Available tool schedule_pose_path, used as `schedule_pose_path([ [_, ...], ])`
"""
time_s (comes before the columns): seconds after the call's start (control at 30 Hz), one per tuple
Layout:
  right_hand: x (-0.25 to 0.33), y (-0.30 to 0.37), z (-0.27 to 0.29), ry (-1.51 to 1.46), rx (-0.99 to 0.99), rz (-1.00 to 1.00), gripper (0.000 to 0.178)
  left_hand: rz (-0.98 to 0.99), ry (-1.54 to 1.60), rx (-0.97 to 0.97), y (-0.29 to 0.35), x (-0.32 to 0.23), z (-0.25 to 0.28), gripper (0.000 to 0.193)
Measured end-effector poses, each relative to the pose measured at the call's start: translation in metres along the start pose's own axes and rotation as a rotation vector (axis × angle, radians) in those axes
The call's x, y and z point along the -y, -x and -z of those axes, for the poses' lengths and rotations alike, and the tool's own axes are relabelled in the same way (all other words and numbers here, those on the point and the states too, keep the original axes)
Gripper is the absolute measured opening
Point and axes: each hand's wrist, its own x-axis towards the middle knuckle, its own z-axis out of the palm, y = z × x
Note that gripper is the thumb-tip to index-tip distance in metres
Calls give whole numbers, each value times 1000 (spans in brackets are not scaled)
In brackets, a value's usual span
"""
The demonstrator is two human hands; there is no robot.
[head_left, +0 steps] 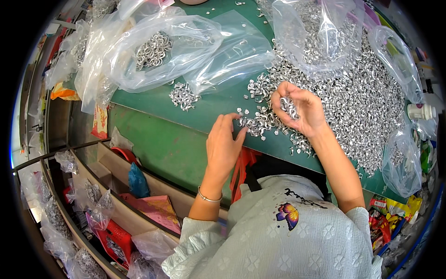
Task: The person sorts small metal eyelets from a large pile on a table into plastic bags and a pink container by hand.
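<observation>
Metal pieces (pixel 289 108) are clasped in the right hand (pixel 308 114), while the left hand (pixel 222 143) is held, thumb and fingers parted, beside the pile (pixel 357 107).

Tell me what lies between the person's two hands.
Loose silvery metal pieces lie on the green tabletop between the left hand and right hand, in the head view.

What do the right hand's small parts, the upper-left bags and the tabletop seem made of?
Small parts: probably metal, shiny silver with bright glints, though plated plastic is possible.
Bags: likely thin plastic film, clear, wrinkled and glossy.
Tabletop: smooth green, faint sheen, perhaps laminate or paint; unclear which.
</observation>
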Motion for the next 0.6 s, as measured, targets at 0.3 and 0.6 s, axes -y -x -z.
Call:
schedule_pose_path([
  [0.3, -14, -4, 0, 1185, -143, 265, 19, -114, -102, 43, -4, 2, 1, 17],
  [0.6, -17, 6, 0, 1843, -30, 385, 14, -46, 200, 15, -9, 13, 0, 11],
])
